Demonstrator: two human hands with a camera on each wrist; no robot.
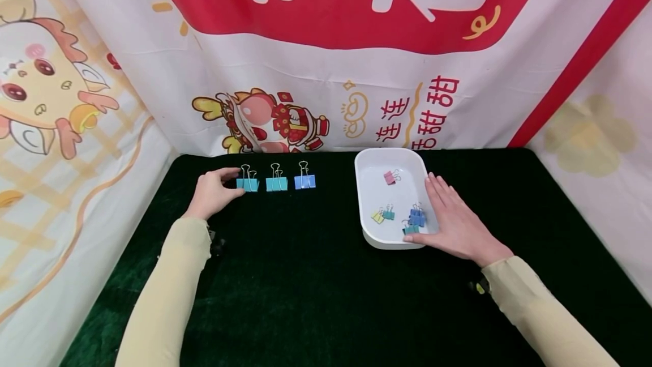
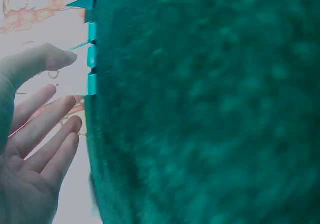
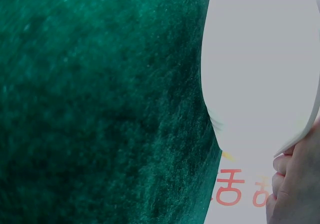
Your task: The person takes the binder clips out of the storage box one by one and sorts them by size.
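Note:
In the head view, three binder clips stand in a row on the dark green cloth: a teal one (image 1: 247, 184), another teal one (image 1: 277, 184) and a blue one (image 1: 305, 181). My left hand (image 1: 214, 191) is at the leftmost clip, index fingertip and thumb tip at its left edge. The left wrist view shows that hand's thumb and fingers (image 2: 42, 139) spread apart. A white plastic tray (image 1: 373, 235) stands to the right. My right hand (image 1: 455, 222) rests along its right side, fingers straight, with the thumb over the near right corner.
Several small binder clips lie inside the tray, among them a pink one (image 1: 391, 177), a yellow one (image 1: 377, 216) and a blue one (image 1: 417, 217). A printed white-and-red cloth backdrop (image 1: 285, 67) rises behind the table, with more printed cloth at both sides.

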